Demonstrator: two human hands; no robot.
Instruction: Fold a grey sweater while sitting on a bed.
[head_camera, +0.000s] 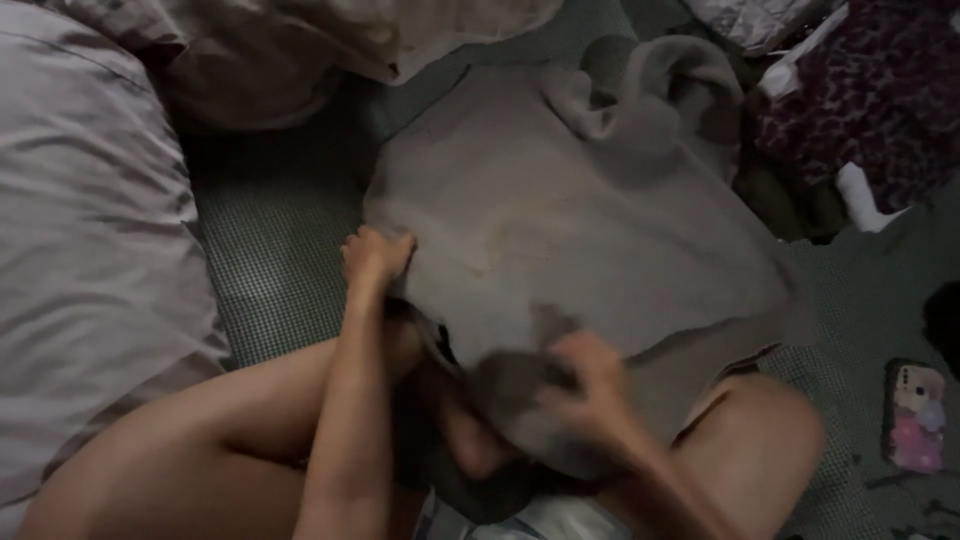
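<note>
Grey garment, a soft sweatshirt-like piece, is lying spread over the green checked bed sheet at the middle of the scene, its near hem draping over our knees and its far end, perhaps a hood or sleeve, bunching up in a heap. We are pressing our left hand onto the garment's left edge, fingers curled down on the cloth, though we cannot tell whether they are pinching it or only resting. We are closing our right hand around a bunched fold of the near hem; the hand is blurring with motion, so the grip looks closed but its firmness is unclear. Risks, as we are judging them: the bunched far end could be staying crumpled and spoiling any flat lay; the near hem could be catching on our raised knees; a quick tug could be dragging the cloth askew, since the left hand is anchoring only one edge. Also present: a pale pillow filling the left side, a second crumpled cushion at the far left, a dark patterned fabric at the far right, and a phone in a pink case lying near right, close enough for sweeping cloth to be nudging it.
</note>
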